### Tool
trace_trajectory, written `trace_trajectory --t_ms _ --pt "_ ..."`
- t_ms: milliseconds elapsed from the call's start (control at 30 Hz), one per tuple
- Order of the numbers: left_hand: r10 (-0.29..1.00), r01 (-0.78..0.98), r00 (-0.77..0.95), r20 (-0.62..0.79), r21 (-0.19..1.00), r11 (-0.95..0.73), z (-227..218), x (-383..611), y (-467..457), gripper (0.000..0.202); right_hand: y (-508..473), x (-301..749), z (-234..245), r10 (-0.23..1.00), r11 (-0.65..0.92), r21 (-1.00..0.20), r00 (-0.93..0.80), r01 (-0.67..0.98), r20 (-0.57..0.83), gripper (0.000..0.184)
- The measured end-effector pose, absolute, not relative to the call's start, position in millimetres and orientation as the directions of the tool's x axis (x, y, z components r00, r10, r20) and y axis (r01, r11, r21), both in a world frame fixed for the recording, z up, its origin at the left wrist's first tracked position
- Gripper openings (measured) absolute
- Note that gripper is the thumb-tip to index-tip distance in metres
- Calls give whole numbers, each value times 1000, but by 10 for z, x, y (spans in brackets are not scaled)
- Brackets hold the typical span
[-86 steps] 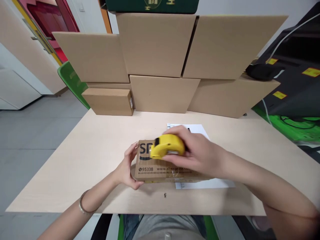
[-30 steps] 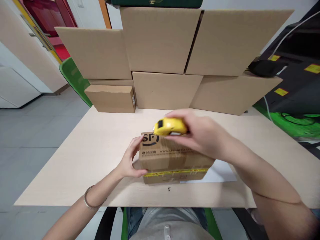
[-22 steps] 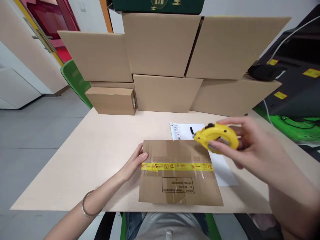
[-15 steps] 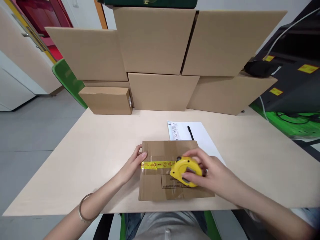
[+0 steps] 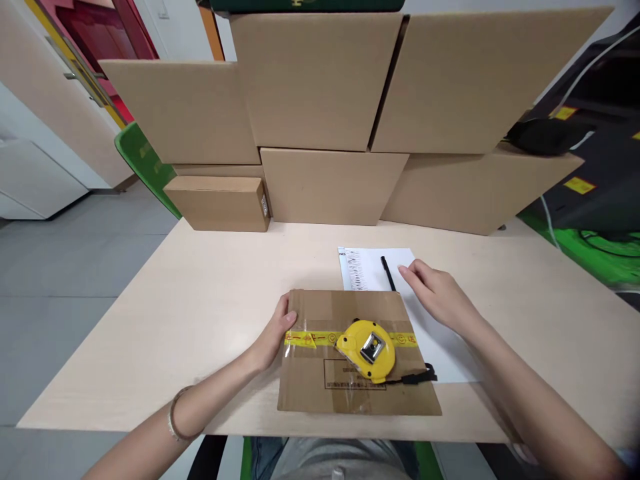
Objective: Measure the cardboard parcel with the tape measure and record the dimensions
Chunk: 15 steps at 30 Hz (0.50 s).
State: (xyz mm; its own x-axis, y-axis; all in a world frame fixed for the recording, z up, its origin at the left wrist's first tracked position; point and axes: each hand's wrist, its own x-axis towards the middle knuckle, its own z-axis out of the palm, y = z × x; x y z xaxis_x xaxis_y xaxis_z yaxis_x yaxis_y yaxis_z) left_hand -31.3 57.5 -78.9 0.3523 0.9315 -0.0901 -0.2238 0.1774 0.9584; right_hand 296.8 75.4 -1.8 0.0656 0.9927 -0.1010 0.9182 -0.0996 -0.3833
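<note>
A flat cardboard box (image 5: 310,393) with yellow printed tape across its top lies near the table's front edge. My left hand (image 5: 273,333) grips its left side, thumb on the top edge and the other fingers partly hidden. On the box rests a yellow tape measure (image 5: 383,353), its black wrist strap (image 5: 420,377) trailing to the right. My right hand (image 5: 437,290) is above the white paper (image 5: 420,313), holding nothing, fingers loosely bent and thumb apart. Just left of its thumb, a black pen (image 5: 387,272) lies on the paper, whose near part is covered by the box.
Large cardboard boxes (image 5: 330,187) form a wall along the table's back. A smaller closed carton (image 5: 217,207) stands at the back left. Beyond the left edge is a green chair (image 5: 143,163); dark equipment with cables (image 5: 550,137) is at the right.
My right hand has let go of the tape measure, leaving it on the box, and has moved up and right toward the pen. My left hand keeps its grip on the box.
</note>
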Motion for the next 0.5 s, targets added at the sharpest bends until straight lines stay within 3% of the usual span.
trace_trajectory --t_ms 100,233,333,500 --pt "922 -337 377 -92 913 229 -738 -223 567 54 1046 3076 -353 973 -173 -303 116 937 -198 40" --pt "923 -379 374 -95 892 245 -758 -215 551 53 1134 3074 -695 956 -223 -305 147 926 -253 31" --pt "916 -412 377 -137 861 299 -790 -247 503 54 1148 3147 -767 958 -233 -422 134 876 -252 29" --pt "897 -475 396 -195 793 382 -717 -249 419 47 1263 3276 -786 983 -138 -760 -7 635 -185 44"
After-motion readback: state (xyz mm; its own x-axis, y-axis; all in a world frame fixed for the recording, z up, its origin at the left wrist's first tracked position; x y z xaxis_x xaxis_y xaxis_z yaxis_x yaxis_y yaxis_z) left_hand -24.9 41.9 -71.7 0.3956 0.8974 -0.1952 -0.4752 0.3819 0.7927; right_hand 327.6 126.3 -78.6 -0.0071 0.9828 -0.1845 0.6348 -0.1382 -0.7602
